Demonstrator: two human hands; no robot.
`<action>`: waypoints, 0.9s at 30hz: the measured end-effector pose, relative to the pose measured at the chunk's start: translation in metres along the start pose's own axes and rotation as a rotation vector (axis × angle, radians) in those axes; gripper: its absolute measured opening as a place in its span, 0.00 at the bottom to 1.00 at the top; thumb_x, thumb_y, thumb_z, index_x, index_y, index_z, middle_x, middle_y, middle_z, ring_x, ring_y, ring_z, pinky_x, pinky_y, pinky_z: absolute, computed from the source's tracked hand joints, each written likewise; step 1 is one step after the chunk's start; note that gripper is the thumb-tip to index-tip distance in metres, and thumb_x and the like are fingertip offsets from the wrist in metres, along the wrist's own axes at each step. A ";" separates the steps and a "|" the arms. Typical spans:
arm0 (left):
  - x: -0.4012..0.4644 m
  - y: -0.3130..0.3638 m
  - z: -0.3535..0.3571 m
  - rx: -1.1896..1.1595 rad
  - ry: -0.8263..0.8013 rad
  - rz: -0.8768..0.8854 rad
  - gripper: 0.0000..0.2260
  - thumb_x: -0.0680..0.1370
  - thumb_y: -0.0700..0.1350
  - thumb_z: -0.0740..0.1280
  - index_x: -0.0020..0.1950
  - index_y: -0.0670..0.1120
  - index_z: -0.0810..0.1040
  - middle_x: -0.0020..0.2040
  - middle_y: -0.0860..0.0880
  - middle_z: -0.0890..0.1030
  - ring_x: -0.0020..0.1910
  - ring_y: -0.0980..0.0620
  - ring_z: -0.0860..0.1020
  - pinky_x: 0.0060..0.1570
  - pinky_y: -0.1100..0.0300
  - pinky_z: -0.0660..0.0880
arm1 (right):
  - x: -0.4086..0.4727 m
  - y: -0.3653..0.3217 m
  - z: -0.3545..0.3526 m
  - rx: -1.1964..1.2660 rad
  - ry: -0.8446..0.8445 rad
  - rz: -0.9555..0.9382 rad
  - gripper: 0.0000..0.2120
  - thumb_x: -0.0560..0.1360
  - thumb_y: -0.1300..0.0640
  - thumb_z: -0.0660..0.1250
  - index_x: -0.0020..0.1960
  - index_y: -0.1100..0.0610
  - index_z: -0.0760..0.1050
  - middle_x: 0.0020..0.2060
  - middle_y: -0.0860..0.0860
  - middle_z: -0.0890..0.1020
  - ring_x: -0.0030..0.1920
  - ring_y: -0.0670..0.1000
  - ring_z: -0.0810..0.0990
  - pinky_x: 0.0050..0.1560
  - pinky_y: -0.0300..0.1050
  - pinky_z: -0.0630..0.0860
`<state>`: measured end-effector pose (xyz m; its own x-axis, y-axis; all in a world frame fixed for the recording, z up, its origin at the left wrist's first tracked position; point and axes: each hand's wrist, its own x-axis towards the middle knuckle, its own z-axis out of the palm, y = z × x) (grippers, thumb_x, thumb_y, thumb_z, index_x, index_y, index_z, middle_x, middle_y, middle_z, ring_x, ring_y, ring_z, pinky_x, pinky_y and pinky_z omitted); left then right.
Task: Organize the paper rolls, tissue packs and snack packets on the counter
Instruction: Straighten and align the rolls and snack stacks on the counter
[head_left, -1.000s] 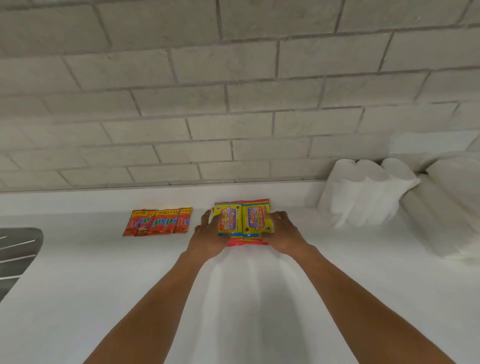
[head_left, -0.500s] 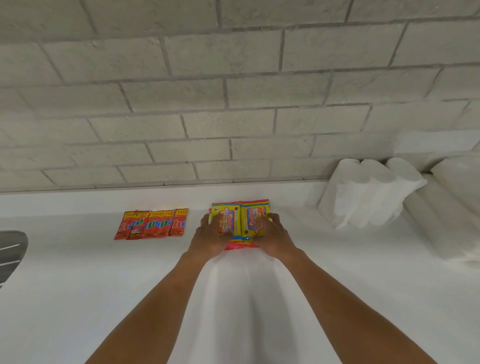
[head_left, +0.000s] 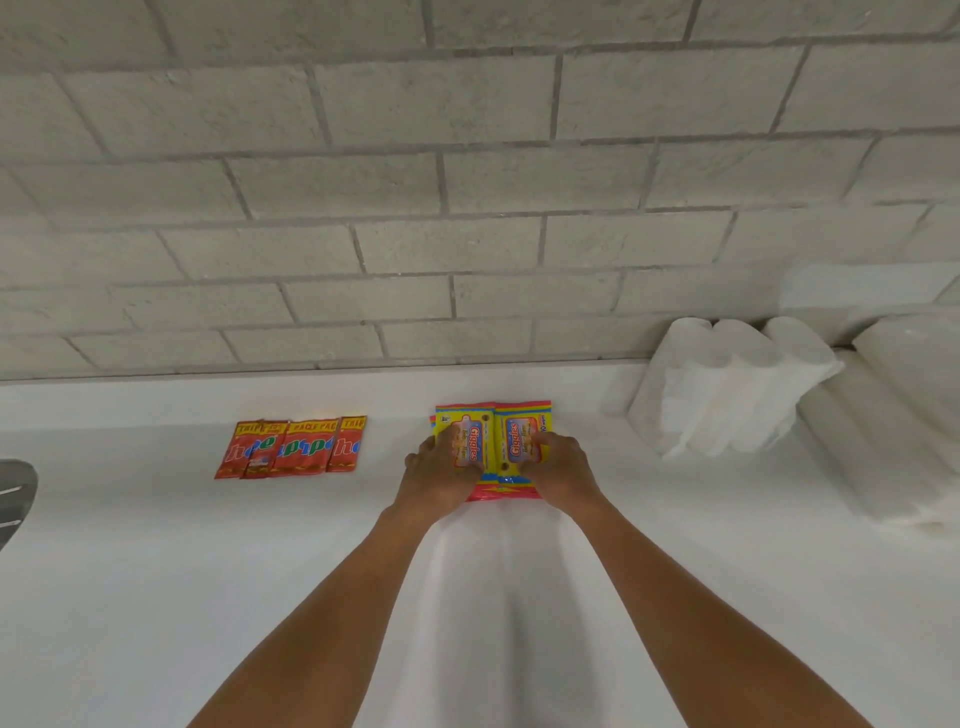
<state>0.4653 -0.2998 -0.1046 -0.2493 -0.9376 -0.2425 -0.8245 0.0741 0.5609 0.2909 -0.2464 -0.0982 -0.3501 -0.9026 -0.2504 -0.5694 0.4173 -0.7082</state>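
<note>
Hands at centre of view, both extended forward over a white tabletop. The left hand lies on the left yellow tissue pack, fingers laid over its face and thumb at its outer edge; whether the fingers curl under the edge cannot be told. The right hand lies likewise on the right yellow tissue pack, fingers across its front. The two packs sit side by side, edges touching, near the back of the tabletop and just short of the low white ledge at the foot of the wall. A pink-red pack edge shows beneath them at the near side, between the wrists; how many packs lie under cannot be told.

To the left, apart from the tissue packs, a row of red snack packets lies flat, overlapping one another. To the right, a bundle of white paper rolls leans against the wall, with further white rolls lying beside it toward the right edge of view. These stand near the right hand but do not touch it. A grey metal sink edge shows at far left. Grey brick wall behind. Nothing lies between the forearms and the packs.
</note>
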 end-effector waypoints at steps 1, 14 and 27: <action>0.000 0.003 0.002 0.000 -0.005 0.001 0.30 0.78 0.54 0.64 0.78 0.54 0.59 0.68 0.46 0.72 0.65 0.42 0.70 0.65 0.49 0.66 | 0.000 0.004 -0.002 -0.003 0.001 0.004 0.18 0.70 0.55 0.70 0.60 0.50 0.79 0.55 0.53 0.80 0.54 0.54 0.79 0.54 0.49 0.79; 0.004 0.037 0.029 -0.013 -0.076 0.050 0.38 0.71 0.58 0.68 0.78 0.57 0.57 0.67 0.46 0.71 0.65 0.41 0.70 0.64 0.49 0.67 | 0.006 0.038 -0.035 -0.028 0.035 0.043 0.26 0.70 0.57 0.74 0.67 0.51 0.75 0.61 0.54 0.76 0.60 0.53 0.74 0.52 0.39 0.67; 0.007 0.036 0.034 0.054 -0.078 0.145 0.44 0.69 0.66 0.73 0.78 0.54 0.57 0.71 0.47 0.70 0.67 0.43 0.70 0.68 0.48 0.65 | 0.003 0.037 -0.042 -0.020 0.027 -0.001 0.25 0.70 0.57 0.74 0.66 0.52 0.75 0.59 0.52 0.79 0.60 0.55 0.77 0.57 0.47 0.75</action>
<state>0.4170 -0.2922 -0.1133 -0.4047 -0.8866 -0.2241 -0.8024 0.2267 0.5520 0.2376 -0.2290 -0.0973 -0.3695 -0.8999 -0.2317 -0.5842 0.4188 -0.6952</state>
